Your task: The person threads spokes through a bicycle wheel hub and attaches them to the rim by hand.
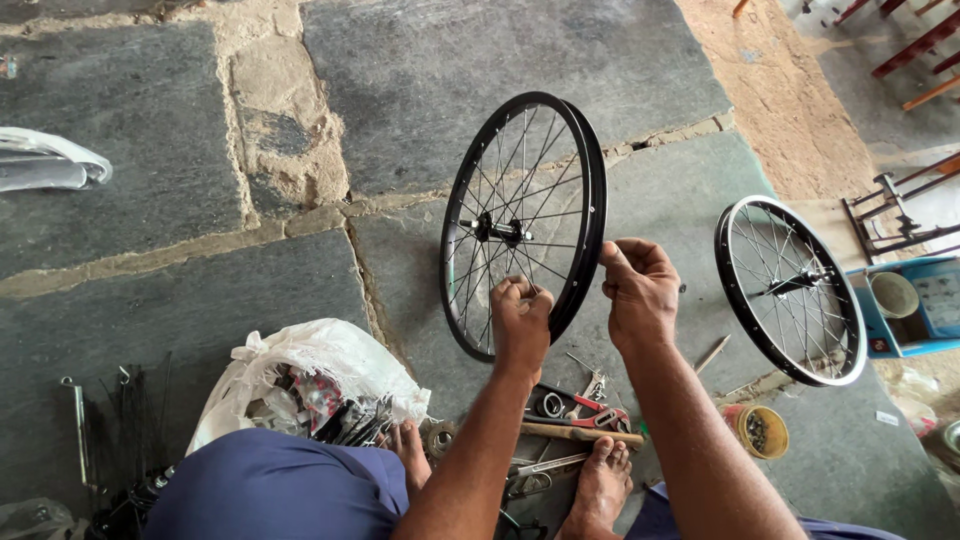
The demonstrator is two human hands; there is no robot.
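Note:
A black bicycle wheel [590, 190] with thin spokes and a hub stands upright on the stone floor in front of me. My left hand [520, 315] is closed around spokes near the wheel's lower rim. My right hand [640, 290] pinches the rim's right edge with thumb and fingers. Both forearms reach up from the bottom of the view, and my bare feet rest below the wheel.
A second wheel [755, 320] with a silver rim stands at the right beside a blue box [915, 345]. Wrenches and hand tools [570, 420] lie by my feet. A white plastic bag [320, 365] of parts and loose spokes [130, 420] sit at left; a small yellow tub [762, 432] at right.

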